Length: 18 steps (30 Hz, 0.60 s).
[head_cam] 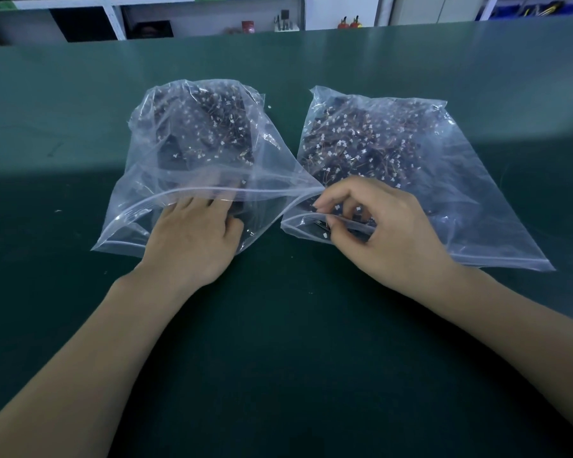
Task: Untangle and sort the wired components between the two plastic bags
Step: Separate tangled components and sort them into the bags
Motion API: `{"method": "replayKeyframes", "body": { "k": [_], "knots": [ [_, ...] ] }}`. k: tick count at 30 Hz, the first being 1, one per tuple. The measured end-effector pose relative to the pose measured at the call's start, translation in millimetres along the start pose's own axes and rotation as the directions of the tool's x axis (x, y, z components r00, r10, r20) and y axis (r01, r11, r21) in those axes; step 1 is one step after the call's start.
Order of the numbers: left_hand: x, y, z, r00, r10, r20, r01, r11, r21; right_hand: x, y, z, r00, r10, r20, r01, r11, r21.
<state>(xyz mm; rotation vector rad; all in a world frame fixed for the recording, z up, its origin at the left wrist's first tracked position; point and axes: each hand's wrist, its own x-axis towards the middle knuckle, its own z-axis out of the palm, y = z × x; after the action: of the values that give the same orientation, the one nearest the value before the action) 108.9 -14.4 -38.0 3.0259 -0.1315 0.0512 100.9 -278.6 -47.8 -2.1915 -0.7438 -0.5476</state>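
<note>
Head view, hands [192,239] (fingertips hidden), bags [444,180]

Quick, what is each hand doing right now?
Left hand: fingers inside the left plastic bag; grip cannot be told.
Right hand: pinching the zip edge of the right plastic bag.

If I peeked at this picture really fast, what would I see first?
First, two clear plastic bags side by side on the green table, each stuffed with dark tangled wires and tiny white plugs: the left bag and the right bag. Next, the hands: the left hand reaches into the left bag's open mouth, while the right hand pinches the right bag's opening.
</note>
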Motion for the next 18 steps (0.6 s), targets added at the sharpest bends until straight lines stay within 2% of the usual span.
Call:
{"method": "replayKeyframes", "body": {
  "k": [2, 5, 10, 12, 18],
  "knots": [
    [5, 2, -1, 0.999, 0.01, 0.053, -0.011, 1.0, 0.022, 0, 0, 0, 1.0, 0.007, 0.005, -0.007, 1.0, 0.005],
    [8, 7, 1, 0.998, 0.047, 0.04, -0.046, 0.999, -0.028, 1, 0, 1, 1.0, 0.017, 0.011, -0.017, 1.0, 0.012],
    [5, 4, 2, 0.993, 0.039, -0.114, -0.047, 0.997, -0.064, 1, 1, 0, 1.0, 0.013, 0.011, -0.013, 1.0, 0.01],
    [3, -1, 3, 0.978, 0.084, -0.193, -0.093, 0.995, -0.04, 1, 1, 1, 1.0, 0.01, 0.005, -0.01, 1.0, 0.01],
    [-5, -9, 1, 0.928, 0.118, -0.354, -0.187, 0.968, -0.167, 1, 1, 1, 1.0, 0.007, 0.009, -0.007, 1.0, 0.007]
  ]
}}
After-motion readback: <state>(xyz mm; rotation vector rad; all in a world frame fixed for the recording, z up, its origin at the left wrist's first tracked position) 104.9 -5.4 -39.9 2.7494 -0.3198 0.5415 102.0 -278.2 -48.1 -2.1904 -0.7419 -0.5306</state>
